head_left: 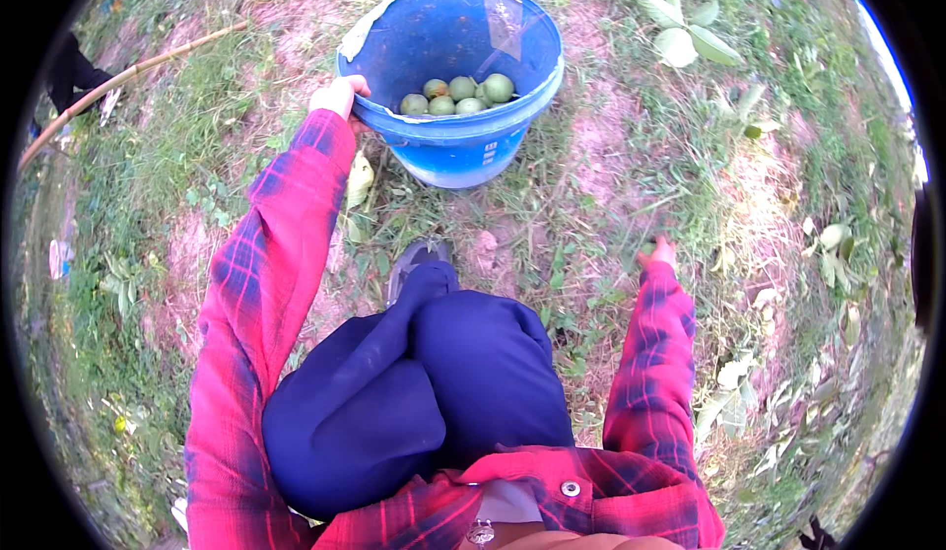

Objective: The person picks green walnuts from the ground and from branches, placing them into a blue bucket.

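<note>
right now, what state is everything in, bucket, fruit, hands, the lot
Blue bucket, open-topped, part-filled
Green fruit, loose inside the bucket
Left hand, closed on the bucket
Right hand, at the grass, grip unclear
Pole, slanting
Broad leaves, spread out
Knees, bent

Right hand (pixel 659 251): blurred among grass (pixel 631 299); grasp indeterminable. Green fruits (pixel 461 88): undersides hidden behind near wall of blue bucket (pixel 458 134); full count uncertain. Shoe (pixel 402 269): partly covered by dark blue trousers (pixel 483 353). Stick (pixel 138 70): lower end cut off at left edge. Dark clothing (pixel 67 69), far left: cropped by same edge.
</note>
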{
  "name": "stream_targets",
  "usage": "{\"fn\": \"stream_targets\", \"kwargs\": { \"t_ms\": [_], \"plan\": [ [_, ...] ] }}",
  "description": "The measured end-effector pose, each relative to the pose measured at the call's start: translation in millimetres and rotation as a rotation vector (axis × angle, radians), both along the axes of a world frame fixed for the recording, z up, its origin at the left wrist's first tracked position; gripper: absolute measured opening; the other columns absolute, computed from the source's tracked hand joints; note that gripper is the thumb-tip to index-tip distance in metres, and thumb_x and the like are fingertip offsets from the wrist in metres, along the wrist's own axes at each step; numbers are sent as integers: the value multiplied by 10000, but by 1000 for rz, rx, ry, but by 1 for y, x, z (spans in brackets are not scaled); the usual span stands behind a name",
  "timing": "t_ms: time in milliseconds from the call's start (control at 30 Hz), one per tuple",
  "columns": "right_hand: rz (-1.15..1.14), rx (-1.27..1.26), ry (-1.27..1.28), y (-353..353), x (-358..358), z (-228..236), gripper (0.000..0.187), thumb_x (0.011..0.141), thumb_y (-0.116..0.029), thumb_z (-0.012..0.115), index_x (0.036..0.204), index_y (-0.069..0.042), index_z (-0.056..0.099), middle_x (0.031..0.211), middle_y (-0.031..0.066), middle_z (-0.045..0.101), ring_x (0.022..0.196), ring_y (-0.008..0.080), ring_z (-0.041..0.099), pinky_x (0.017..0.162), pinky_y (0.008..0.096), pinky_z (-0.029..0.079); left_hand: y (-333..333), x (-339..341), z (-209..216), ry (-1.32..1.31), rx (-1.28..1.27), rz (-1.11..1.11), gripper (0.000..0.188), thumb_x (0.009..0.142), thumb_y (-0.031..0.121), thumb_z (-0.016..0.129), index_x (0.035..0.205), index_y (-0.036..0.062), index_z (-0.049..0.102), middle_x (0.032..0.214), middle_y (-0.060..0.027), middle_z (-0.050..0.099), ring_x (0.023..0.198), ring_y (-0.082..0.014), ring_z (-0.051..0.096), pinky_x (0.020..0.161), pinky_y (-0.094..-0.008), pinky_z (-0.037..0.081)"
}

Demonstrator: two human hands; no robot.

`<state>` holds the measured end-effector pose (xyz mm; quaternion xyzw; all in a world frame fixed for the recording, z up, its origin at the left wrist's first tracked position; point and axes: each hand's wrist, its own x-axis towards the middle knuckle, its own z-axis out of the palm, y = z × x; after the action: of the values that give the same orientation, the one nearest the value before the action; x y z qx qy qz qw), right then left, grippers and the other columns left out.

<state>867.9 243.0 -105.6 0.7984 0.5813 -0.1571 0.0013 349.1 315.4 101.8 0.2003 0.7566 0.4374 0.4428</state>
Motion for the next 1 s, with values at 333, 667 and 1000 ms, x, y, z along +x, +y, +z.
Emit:
{"fn": "stream_targets", "kwargs": {
  "t_ms": [333,667,1000],
  "plan": [
    [27,112,1,39,-49,-3,553,570,-199,631,1085,-133,442,973,171,492,880,323,492,774,378,396,0,9,7,553,178,-22,399,626,305,524,747,-75,512,659,-220,543,669,-327,548,629,-376,418],
    [-18,73,-135,126,42,-25,577,560,-140,612,1089,-206,392,1013,176,442,916,331,466,736,382,406,-14,9,5,350,305,-304,431,723,410,470,808,-9,409,654,-182,530,626,-306,533,589,-365,402],
    [-551,135,1289,111,-83,105,531,725,-310,506,1143,-33,331,970,144,481,755,260,552,474,296,494,0,-8,-8,213,541,-331,526,705,339,506,1046,-25,338,938,-202,463,862,-294,481,754,-352,368]
  ]
}}
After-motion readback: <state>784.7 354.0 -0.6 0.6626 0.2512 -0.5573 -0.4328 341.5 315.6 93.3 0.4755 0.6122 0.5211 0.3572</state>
